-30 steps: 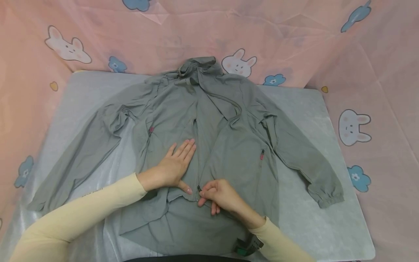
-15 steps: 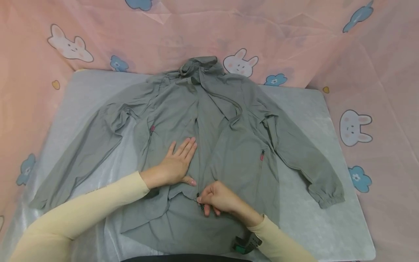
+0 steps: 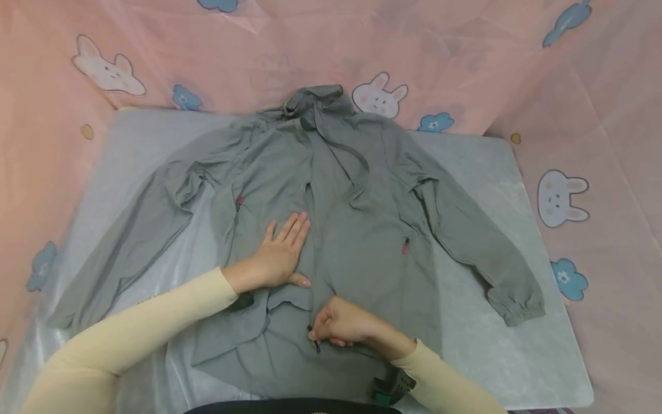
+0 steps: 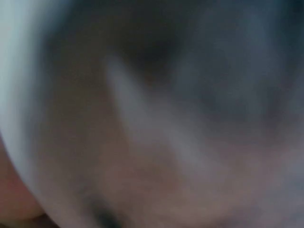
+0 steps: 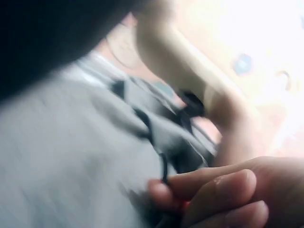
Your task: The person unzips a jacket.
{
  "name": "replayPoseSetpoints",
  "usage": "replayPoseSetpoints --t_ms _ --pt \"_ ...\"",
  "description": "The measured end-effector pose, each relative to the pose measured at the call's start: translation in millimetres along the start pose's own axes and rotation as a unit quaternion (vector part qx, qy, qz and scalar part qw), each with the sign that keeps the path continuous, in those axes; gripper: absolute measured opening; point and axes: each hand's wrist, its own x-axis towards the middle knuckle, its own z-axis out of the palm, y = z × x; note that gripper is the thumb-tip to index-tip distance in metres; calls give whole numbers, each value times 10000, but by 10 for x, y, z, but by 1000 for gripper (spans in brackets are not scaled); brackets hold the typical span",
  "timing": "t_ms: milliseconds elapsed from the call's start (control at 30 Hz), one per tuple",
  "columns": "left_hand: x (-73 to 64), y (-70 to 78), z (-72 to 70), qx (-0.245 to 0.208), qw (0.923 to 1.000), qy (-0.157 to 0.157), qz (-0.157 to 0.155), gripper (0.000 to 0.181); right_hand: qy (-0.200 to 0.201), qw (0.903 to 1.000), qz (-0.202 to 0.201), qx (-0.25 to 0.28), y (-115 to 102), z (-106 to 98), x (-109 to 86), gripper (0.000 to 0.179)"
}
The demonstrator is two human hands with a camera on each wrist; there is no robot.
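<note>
A grey-green zip jacket (image 3: 362, 230) lies front up with its sleeves spread to both sides. My left hand (image 3: 276, 253) rests flat on the front panel left of the zip, fingers spread and thumb near the front edge. Below it, at the hem, my right hand (image 3: 341, 325) pinches a small black zipper pull (image 3: 316, 346). A dark strip of that pull also shows at the right hand's fingertips (image 5: 160, 192) in the right wrist view. The palm hides the rest of the zip end. Only blur fills the left wrist view.
The jacket lies on a grey cloth-covered table (image 3: 491, 230). Behind and beside it hangs a pink curtain (image 3: 439, 52) with rabbits and blue flowers. A pocket zip with a red tab (image 3: 405, 246) shows on the right panel. A dark wrist device (image 3: 393, 386) sits below the right forearm.
My right hand has moved down toward the hem with the zipper pull, drawing the right panel slightly inward and flattening its folds. The left hand has stayed nearly in place.
</note>
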Motion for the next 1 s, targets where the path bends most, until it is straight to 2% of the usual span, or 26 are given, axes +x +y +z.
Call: replayPoseSetpoints --t_ms 133,367,533,633,767,867,933,1000 --pt "16 -10 -18 -70 10000 21 8 125 379 9992 -62 -79 0 -77 4 26" --pt "-45 -42 -1 -4 9997 135 185 130 45 10000 24 -54 28 -72 -5 29" --pt "-156 -12 26 225 9990 94 363 134 -340 9990 68 -291 41 -46 -53 31" --pt "-231 30 63 312 9985 52 444 135 -791 9960 98 -407 62 -31 -89 32" --pt "-333 99 115 443 9979 16 473 136 -1594 9859 -82 -509 76 -31 -125 32" --pt "-394 150 156 602 9970 -13 477 137 -2002 9783 -166 -502 76 -34 -147 32" --pt "-425 179 177 668 9965 -21 494 137 -2081 9766 -189 -498 76 -37 -162 33" --pt "-449 194 182 719 9961 -42 516 137 -1899 9796 -279 -603 62 -59 -186 35"
